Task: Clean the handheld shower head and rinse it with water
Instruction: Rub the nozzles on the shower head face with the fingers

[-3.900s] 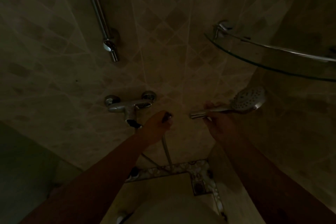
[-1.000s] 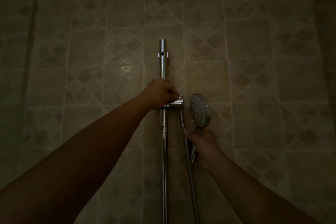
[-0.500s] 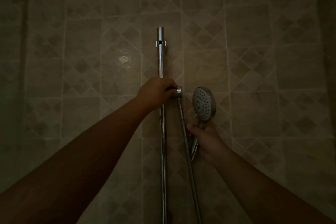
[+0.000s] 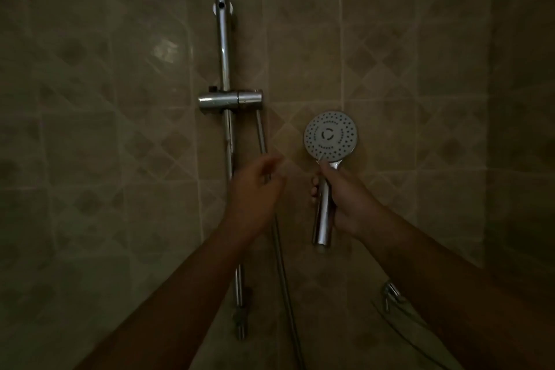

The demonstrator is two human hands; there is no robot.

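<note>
Shower head (image 4: pixel 330 136) is gripped upright by the right hand (image 4: pixel 345 201), spray face exposed for cleaning (left hand (image 4: pixel 255 189) open, empty).

Shiny chrome shower head (image 4: pixel 330 137) and rail (image 4: pixel 223 48); glossy tiles (image 4: pixel 387 39).

lighting: very dim, brownish cast overall; no lamp in view, source cannot be told. brightest areas: tiled wall (image 4: pixel 300 54) around centre, falling to near black at the right edge and lower corners. glare: soft patch on a tile upper left of centre; bright streaks along the chrome rail (image 4: pixel 222 48). blur: left hand (image 4: pixel 255 189) smeared, tile edges soft. distortion: grout lines bow toward the frame edges. shadows: faint, undefined.
</note>
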